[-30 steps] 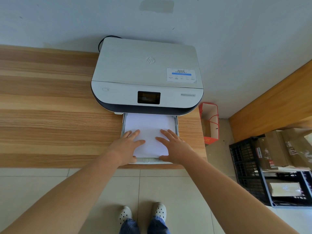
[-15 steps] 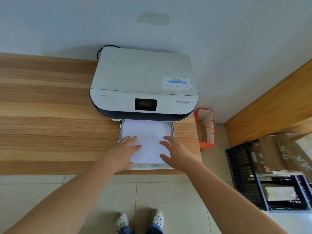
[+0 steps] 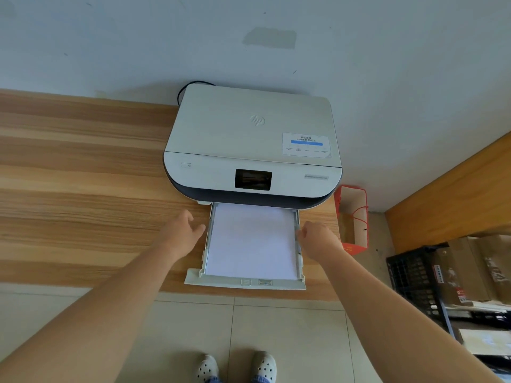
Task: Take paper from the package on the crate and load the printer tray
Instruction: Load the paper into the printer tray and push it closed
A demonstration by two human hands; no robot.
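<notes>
From the head camera, a white printer [image 3: 253, 146] sits against the wall at the back edge of the wooden counter [image 3: 83, 194], close to the counter's right end. Its paper tray [image 3: 244, 283] is pulled out toward the counter's front edge, the tray's lip reaching almost to that edge, and a flat stack of white paper [image 3: 250, 241] lies inside it, filling the space between the side rails. The left hand [image 3: 181, 234] hovers just beside the tray's left rail, over the bare counter, its fingers [image 3: 197, 230] loosely spread and slightly curled, holding nothing; whether the fingertips touch the rail cannot be told. The right hand [image 3: 318, 239] is at the tray's right rail, fingers curled inward and close together, the fingertips at or against the rail's small guide; whether they pinch it cannot be told. Neither hand rests on the paper. Beyond the counter's right end, a red paper bag [image 3: 352, 217] stands on the floor by the wall, and farther right a black crate [image 3: 412, 283] holds a brown package [image 3: 459, 272] of paper.
</notes>
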